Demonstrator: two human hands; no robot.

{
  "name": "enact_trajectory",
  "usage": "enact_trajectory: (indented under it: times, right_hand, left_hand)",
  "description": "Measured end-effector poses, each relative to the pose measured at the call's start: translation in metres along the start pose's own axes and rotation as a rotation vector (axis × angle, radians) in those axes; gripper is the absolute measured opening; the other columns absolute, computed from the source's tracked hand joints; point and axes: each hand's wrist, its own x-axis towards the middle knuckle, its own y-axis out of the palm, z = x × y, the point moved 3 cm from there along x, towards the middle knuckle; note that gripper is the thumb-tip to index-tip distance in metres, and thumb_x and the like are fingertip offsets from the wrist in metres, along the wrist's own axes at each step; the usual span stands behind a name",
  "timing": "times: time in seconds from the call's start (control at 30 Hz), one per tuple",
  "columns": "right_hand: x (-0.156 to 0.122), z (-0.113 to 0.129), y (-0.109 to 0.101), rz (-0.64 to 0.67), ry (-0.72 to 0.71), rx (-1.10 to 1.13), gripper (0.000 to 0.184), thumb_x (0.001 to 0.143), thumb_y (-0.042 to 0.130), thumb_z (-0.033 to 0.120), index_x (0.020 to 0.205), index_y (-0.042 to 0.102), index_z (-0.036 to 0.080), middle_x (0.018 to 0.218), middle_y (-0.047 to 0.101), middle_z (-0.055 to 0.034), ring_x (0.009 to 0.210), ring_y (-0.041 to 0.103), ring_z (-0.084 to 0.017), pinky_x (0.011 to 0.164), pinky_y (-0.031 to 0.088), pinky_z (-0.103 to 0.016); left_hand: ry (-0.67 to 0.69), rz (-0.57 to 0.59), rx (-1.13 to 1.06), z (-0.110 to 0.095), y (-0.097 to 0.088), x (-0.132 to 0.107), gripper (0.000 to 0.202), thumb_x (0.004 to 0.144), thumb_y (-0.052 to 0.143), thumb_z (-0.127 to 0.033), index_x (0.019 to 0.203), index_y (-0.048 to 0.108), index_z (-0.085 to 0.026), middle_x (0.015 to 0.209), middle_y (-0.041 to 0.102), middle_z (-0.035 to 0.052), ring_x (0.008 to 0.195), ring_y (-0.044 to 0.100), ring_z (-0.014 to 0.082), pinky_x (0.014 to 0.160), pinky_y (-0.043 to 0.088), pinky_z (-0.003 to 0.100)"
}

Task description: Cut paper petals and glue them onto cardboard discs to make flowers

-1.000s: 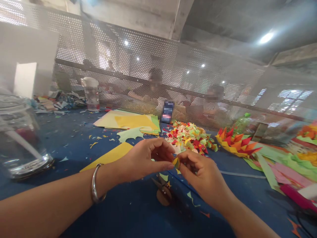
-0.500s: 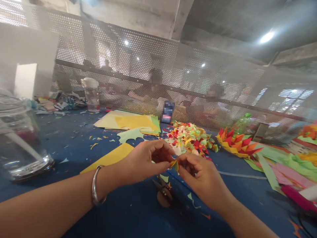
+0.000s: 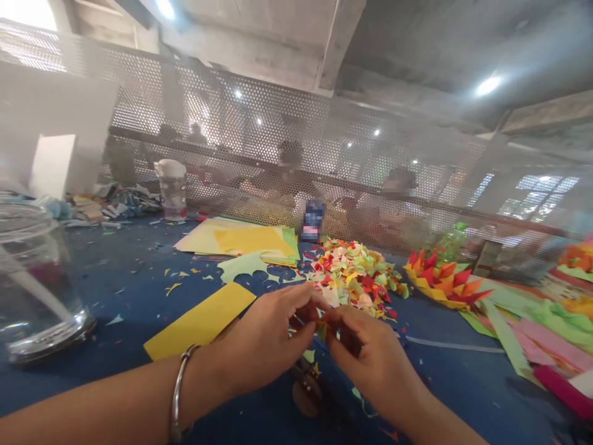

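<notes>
My left hand [image 3: 278, 327] and my right hand [image 3: 364, 349] meet at the fingertips over the blue table. Pinched between them is a small folded paper piece [image 3: 321, 330], yellow and green, mostly covered by the fingers. Beneath my hands lies a pair of scissors [image 3: 306, 386], partly in shadow. A yellow paper strip [image 3: 199, 321] extends out from behind my left wrist. Just beyond the fingertips rises a heap of small folded paper pieces [image 3: 354, 272] in red, yellow, green and pink.
Stacked paper sheets [image 3: 250, 241] lie behind, near a phone [image 3: 312, 220]. A clear jar [image 3: 39, 290] and a lidded cup [image 3: 171, 188] stand left. Pointed red-orange paper shapes [image 3: 445, 281] and coloured sheets [image 3: 542, 343] lie right. A perforated screen [image 3: 259, 142] closes the far side.
The view has tilted up slightly, so everything sits lower. My fingers have closed further around the small paper piece, which shows less than before.
</notes>
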Motion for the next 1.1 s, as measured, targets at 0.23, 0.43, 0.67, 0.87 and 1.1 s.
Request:
enact_trajectory:
  times: [0.23, 0.43, 0.67, 0.87, 1.1]
  right_hand:
    - [0.006, -0.002, 0.004, 0.030, 0.003, -0.031, 0.011, 0.083, 0.048, 0.013, 0.080, 0.057, 0.019, 0.063, 0.048, 0.0043, 0.051, 0.045, -0.012, 0.048, 0.033, -0.023]
    - [0.018, 0.004, 0.000, 0.051, -0.046, -0.064, 0.012, 0.083, 0.051, 0.013, 0.084, 0.062, 0.019, 0.066, 0.054, 0.0014, 0.054, 0.047, -0.013, 0.050, 0.036, -0.024]
    - [0.023, -0.008, 0.009, 0.042, -0.091, -0.037, 0.013, 0.082, 0.051, 0.013, 0.082, 0.062, 0.019, 0.071, 0.059, -0.0007, 0.058, 0.052, -0.014, 0.054, 0.039, -0.024]
    - [0.023, -0.019, 0.013, 0.023, -0.102, -0.011, 0.013, 0.084, 0.050, 0.012, 0.081, 0.060, 0.020, 0.069, 0.059, 0.0006, 0.056, 0.053, -0.013, 0.055, 0.041, -0.023]
    - [0.023, -0.021, 0.013, 0.042, -0.130, -0.033, 0.012, 0.085, 0.049, 0.015, 0.082, 0.059, 0.020, 0.068, 0.058, 0.0010, 0.055, 0.053, -0.013, 0.053, 0.042, -0.022]
  left_hand:
    - [0.048, 0.041, 0.058, 0.000, -0.001, 0.001, 0.030, 0.077, 0.048, -0.004, 0.100, 0.056, -0.021, 0.089, 0.064, 0.0004, 0.078, 0.061, 0.0142, 0.071, 0.049, 0.027]
    - [-0.117, -0.031, -0.066, 0.010, -0.006, 0.006, 0.023, 0.078, 0.053, -0.012, 0.100, 0.054, -0.020, 0.082, 0.065, 0.0000, 0.071, 0.063, 0.0140, 0.066, 0.051, 0.027]
    - [-0.174, 0.015, -0.043, 0.011, -0.012, 0.005, 0.018, 0.072, 0.053, -0.008, 0.084, 0.055, -0.020, 0.077, 0.064, -0.0021, 0.068, 0.060, 0.0124, 0.063, 0.048, 0.024]
    - [-0.130, 0.002, 0.093, 0.015, -0.009, 0.007, 0.015, 0.076, 0.052, -0.009, 0.083, 0.059, -0.020, 0.081, 0.064, -0.0003, 0.074, 0.059, 0.0137, 0.065, 0.044, 0.024]
    - [-0.109, 0.036, 0.044, 0.012, -0.012, 0.010, 0.012, 0.083, 0.050, -0.012, 0.086, 0.058, -0.021, 0.083, 0.063, -0.0006, 0.073, 0.059, 0.0125, 0.065, 0.043, 0.024]
